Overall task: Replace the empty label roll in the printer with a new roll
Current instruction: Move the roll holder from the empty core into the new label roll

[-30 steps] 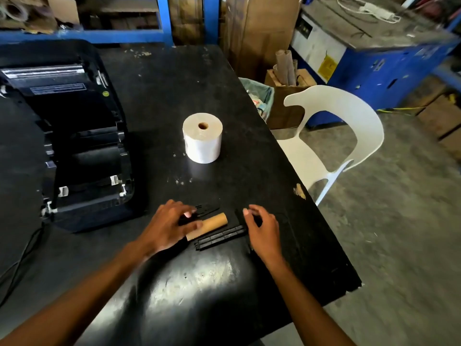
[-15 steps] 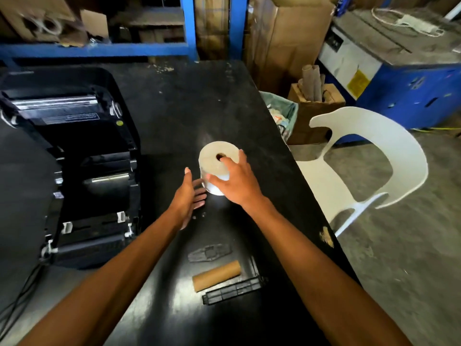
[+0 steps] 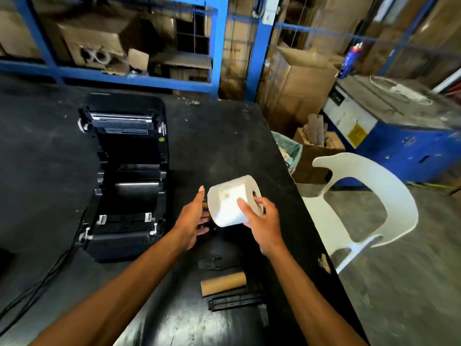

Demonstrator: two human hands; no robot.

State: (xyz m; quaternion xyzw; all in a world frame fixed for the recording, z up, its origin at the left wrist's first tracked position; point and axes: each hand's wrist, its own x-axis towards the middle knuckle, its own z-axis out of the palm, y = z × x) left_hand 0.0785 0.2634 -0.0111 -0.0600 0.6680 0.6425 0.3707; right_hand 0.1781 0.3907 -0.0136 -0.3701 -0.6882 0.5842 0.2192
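Note:
My right hand [image 3: 262,221] grips a new white label roll [image 3: 228,199], lifted off the black table [image 3: 212,136] and tipped on its side, its core hole facing right. My left hand [image 3: 193,218] is open, its palm against the roll's left end. The black label printer [image 3: 124,176] stands to the left with its lid open and its roll bay empty. Nearer me on the table lie the empty brown cardboard core [image 3: 223,283], a black spindle bar [image 3: 235,300] just in front of it, and a flat black holder piece [image 3: 214,263].
A white plastic chair [image 3: 374,201] stands at the table's right edge. Behind it are a cardboard box of tubes [image 3: 318,143], a blue machine [image 3: 399,131] and blue shelving [image 3: 139,78]. Black cables [image 3: 32,290] run off the printer at the lower left.
Both hands left the empty core and spindle and reached forward to the white roll. My right hand has lifted it off the table and turned it sideways; my left hand has come against its end.

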